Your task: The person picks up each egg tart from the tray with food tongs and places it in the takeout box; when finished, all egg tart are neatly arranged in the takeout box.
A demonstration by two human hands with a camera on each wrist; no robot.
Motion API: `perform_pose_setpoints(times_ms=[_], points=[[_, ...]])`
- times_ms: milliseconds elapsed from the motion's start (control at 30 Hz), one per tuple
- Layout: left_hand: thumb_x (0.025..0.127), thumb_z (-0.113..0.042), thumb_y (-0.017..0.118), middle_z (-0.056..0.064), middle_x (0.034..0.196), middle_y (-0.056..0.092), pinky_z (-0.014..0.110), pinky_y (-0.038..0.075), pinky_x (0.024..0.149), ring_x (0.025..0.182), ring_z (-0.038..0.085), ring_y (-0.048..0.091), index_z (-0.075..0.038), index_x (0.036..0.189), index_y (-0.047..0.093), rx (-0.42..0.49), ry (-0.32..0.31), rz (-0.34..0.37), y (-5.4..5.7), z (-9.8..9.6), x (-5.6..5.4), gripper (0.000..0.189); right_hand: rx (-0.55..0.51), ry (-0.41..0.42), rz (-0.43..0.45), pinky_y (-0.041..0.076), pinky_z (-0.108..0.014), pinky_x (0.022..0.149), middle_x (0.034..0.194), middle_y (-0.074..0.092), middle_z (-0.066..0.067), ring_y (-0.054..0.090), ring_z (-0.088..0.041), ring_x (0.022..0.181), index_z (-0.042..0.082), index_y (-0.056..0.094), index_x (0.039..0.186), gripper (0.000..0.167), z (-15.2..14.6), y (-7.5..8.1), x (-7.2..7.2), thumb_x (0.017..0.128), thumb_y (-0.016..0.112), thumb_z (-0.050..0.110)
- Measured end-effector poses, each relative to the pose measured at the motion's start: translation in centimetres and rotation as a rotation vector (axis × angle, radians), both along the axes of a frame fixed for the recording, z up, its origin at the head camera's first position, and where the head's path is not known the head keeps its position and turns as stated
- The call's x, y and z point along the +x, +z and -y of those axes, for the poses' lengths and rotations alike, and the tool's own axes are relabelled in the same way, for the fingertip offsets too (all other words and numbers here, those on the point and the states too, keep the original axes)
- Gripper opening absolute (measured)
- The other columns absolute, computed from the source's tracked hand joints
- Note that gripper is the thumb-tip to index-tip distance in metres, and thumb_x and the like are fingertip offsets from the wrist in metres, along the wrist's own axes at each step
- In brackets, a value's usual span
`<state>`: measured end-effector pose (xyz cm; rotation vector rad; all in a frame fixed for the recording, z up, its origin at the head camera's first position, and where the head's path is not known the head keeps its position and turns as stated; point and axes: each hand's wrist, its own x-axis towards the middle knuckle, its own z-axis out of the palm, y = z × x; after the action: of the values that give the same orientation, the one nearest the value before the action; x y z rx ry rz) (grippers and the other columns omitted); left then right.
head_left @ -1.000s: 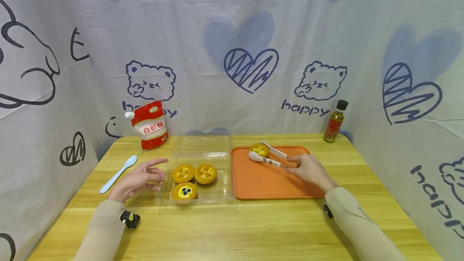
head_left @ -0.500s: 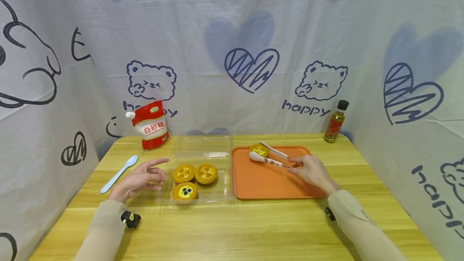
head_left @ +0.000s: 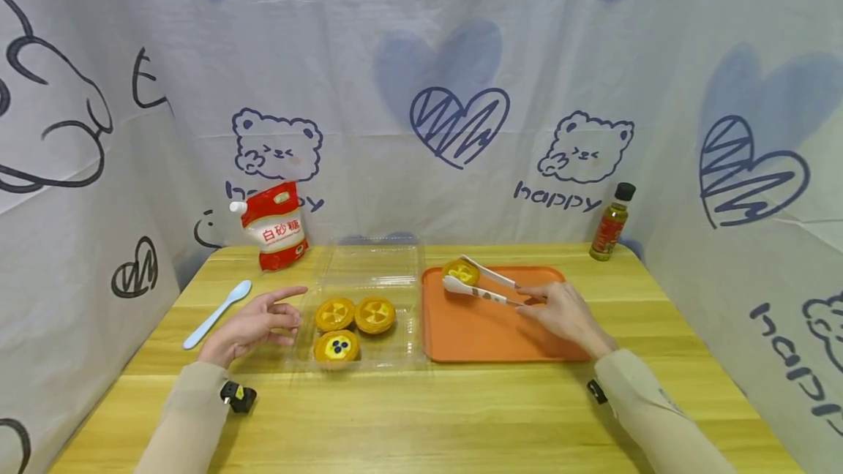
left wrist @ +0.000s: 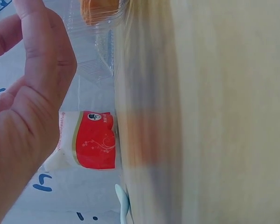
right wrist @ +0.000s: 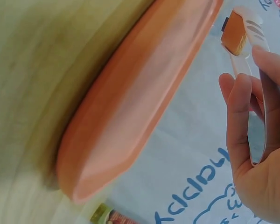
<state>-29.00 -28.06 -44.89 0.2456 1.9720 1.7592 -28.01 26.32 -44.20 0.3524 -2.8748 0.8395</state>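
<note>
My right hand (head_left: 563, 315) grips a pair of white tongs (head_left: 484, 294) with metal at the handle end. An egg tart (head_left: 461, 272) with yellow filling sits between the tips of the tongs, over the back left corner of the orange tray (head_left: 507, 339). In the right wrist view the tart (right wrist: 235, 33) is pinched on both sides, up beyond my fingertips. At the left side of the clear plastic container (head_left: 403, 348), my left hand (head_left: 253, 329) hovers with fingers loosely bent and holds nothing. Inside it lie two plain tarts (head_left: 374, 315) and a blueberry-topped tart (head_left: 336, 347).
The container's clear lid (head_left: 372, 265) is raised at the back. Behind my left hand stands a red and white sugar pouch (head_left: 275, 227). A pale blue spoon (head_left: 216, 315) lies at the left. At the back right stands a black-capped bottle (head_left: 609, 224).
The tongs and the tart between their tips have shifted slightly left over the tray, toward the container. My left hand stays in place.
</note>
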Motion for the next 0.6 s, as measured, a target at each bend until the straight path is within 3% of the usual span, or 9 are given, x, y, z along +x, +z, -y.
perform_pose_setpoints(times_ms=[400,500,600], points=[[0.095,-0.002,0.059,0.008,0.098,0.062,0.034,0.061,0.072,0.079,0.016,0.063,-0.006,0.156,0.017,0.000,-0.018,-0.008,-0.3,0.1,-0.4,0.073,-0.073,0.040,-0.017,0.034,-0.026,0.046,0.111,0.073,-0.011,0.047,-0.012,0.058,0.014,0.073,0.118,0.037,0.9,1.2,0.3,0.083,0.079,0.025],[0.095,-0.002,0.059,0.007,0.097,0.062,0.034,0.061,0.072,0.080,0.017,0.064,-0.006,0.156,0.018,0.000,-0.016,-0.010,-0.3,0.1,-0.4,0.073,-0.091,0.063,-0.014,0.039,-0.025,0.051,0.108,0.075,-0.007,0.060,-0.013,0.074,0.015,0.073,0.118,0.037,1.3,1.6,0.6,0.083,0.079,0.024],[0.095,-0.002,0.058,0.007,0.097,0.062,0.033,0.061,0.072,0.079,0.017,0.064,-0.006,0.156,0.018,-0.001,-0.012,-0.011,-0.4,0.1,-0.4,0.073,-0.101,0.084,0.006,0.042,-0.024,0.054,0.105,0.075,-0.006,0.063,-0.014,0.080,0.015,0.072,0.119,0.037,1.6,2.0,0.8,0.084,0.078,0.024]])
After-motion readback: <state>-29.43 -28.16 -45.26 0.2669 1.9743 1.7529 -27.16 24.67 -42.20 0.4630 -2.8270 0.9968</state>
